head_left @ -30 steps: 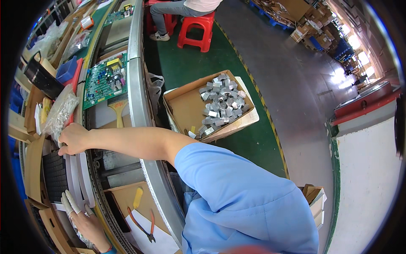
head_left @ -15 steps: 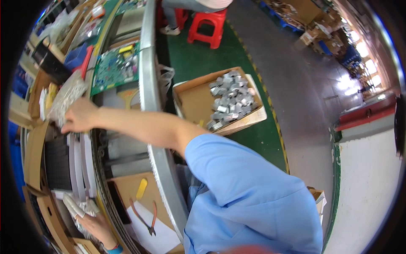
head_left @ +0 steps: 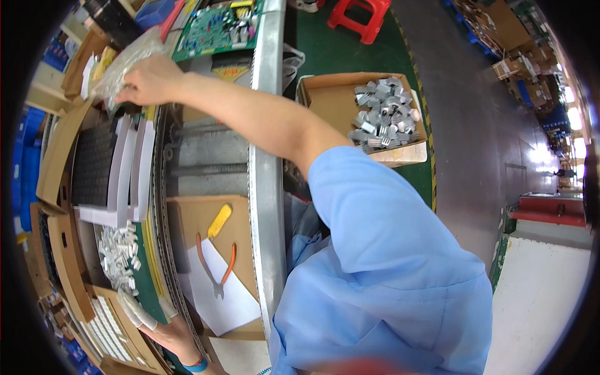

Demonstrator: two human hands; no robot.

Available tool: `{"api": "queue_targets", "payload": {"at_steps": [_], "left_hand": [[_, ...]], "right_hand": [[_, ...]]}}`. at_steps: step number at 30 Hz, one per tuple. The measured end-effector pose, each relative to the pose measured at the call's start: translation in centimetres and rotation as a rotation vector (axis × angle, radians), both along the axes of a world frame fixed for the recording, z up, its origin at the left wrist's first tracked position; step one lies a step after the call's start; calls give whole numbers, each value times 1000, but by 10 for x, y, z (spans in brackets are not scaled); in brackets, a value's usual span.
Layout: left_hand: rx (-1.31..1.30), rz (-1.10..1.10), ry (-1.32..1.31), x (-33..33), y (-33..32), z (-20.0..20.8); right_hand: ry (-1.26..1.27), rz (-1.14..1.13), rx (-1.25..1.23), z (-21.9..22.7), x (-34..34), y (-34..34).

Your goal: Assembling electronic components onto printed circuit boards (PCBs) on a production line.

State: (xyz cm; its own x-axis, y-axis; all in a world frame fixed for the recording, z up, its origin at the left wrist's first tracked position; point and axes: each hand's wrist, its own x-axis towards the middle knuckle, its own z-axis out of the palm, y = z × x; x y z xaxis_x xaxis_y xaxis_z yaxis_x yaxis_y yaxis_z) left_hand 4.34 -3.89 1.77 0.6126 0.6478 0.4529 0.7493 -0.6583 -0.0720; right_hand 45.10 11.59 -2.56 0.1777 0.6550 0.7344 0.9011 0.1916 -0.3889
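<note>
My right hand (head_left: 151, 81) stretches far out to the left, fingers curled at the near end of a clear plastic bag (head_left: 132, 57). It seems to grip the plastic; the fingertips are partly hidden. White finger covers sit on several fingers of my left hand (head_left: 167, 332), low on the left. Those fingers are spread and hold nothing I can see. Just beyond them lies a heap of small white parts (head_left: 117, 250). Past the heap stands a black gridded tray (head_left: 94, 165) with white strips (head_left: 139, 169) along its side.
Orange-handled cutting pliers (head_left: 219, 281), a yellow-handled tool (head_left: 220, 220) and white paper (head_left: 215, 306) lie on brown board. A green circuit board (head_left: 212, 31) sits farther along, beside the metal rail (head_left: 267, 156). A carton (head_left: 325, 94) of metal pieces and a red stool (head_left: 359, 19) stand beyond.
My view has shifted, so the bench appears higher and farther right. My right hand has moved slightly onto the bag. My left hand has drawn back from the white parts, uncovering them.
</note>
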Motion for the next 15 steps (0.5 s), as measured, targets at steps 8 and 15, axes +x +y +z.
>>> {"api": "queue_targets", "payload": {"at_steps": [8, 15], "left_hand": [[-141, -132, 17, -23, -65, -6], [-322, 109, -136, -49, -120, -39]], "right_hand": [[-32, -34, -54, 24, 16, -24], [-44, -26, -119, 23, 14, -26]]}}
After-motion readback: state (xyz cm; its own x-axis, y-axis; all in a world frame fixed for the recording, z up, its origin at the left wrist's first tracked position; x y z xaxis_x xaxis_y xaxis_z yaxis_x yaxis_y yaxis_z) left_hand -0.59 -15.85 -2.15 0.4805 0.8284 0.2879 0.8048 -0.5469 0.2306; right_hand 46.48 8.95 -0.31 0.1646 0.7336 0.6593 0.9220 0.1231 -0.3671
